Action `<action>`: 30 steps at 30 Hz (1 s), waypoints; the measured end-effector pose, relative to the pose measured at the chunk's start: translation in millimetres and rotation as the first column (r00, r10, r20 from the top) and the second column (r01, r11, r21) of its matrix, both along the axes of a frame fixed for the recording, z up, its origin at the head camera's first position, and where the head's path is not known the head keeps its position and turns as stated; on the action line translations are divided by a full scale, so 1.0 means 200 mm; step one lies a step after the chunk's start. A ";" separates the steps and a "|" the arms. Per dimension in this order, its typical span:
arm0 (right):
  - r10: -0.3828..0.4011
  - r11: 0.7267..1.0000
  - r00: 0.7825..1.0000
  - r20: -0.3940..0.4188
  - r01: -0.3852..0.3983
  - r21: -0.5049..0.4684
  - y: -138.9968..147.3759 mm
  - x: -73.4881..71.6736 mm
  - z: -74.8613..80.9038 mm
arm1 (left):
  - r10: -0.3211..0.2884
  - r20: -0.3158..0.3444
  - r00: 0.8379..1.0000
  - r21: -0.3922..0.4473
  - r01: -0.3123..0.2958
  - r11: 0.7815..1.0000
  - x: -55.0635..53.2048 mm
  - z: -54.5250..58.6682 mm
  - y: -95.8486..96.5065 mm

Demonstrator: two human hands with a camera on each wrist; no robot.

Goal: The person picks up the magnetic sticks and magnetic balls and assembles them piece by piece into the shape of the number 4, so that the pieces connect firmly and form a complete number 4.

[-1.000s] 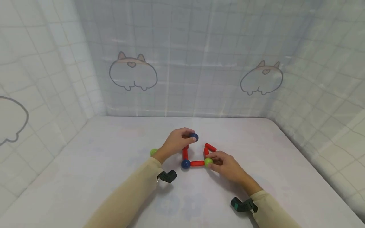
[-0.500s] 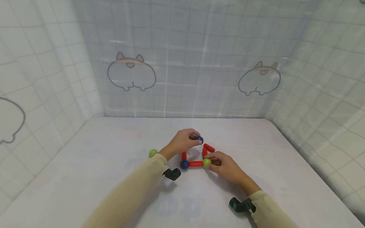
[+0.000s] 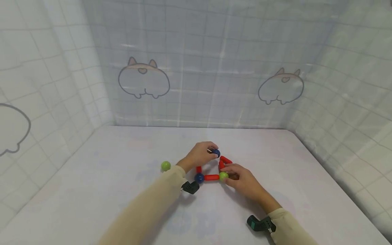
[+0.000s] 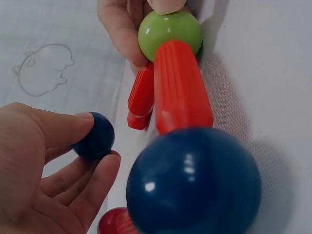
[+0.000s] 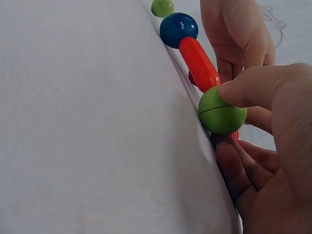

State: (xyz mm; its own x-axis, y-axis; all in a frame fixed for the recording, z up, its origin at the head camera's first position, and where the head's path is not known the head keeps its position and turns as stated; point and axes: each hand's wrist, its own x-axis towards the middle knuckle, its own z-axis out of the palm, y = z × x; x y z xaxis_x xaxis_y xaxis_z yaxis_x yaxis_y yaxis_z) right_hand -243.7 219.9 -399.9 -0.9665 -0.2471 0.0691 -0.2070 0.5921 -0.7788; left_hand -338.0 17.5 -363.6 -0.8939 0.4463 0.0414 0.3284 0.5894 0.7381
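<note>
- Our left grip (image 3: 200, 153) pinches a blue ball (image 4: 100, 139) between thumb and fingers, above the desk (image 3: 92, 204).
- Our right grip (image 3: 245, 179) pinches a green ball (image 5: 220, 116) low at the desk.
- We see a red rod (image 3: 211, 177) touching that ball and a second blue ball (image 3: 199, 178).
- Left of us, another green ball (image 3: 165, 166) sits apart.

I see smooth, glossy, plastic-looking blue balls (image 4: 192, 180) and green balls (image 4: 168, 34); the red rods (image 4: 183, 90) look like ridged plastic. The surface (image 4: 278, 63) reads matt and finely woven, the sleeves (image 3: 147, 211) matt cloth, the backdrop (image 3: 199, 44) shiny sheeting.
</note>
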 end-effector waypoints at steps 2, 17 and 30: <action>-0.008 1.000 1.000 0.001 0.008 0.000 0.00 0.00 0.00 | -0.008 0.000 1.000 -0.012 0.008 1.000 0.00 -0.01 0.01; -0.027 1.000 1.000 0.012 0.027 -0.016 -0.02 0.00 0.01 | -0.037 -0.018 0.999 -0.113 0.035 0.993 0.01 -0.01 0.04; -0.011 1.000 1.000 0.005 0.011 -0.030 -0.01 0.01 0.00 | -0.038 -0.055 0.998 -0.208 0.026 0.978 0.01 -0.01 0.07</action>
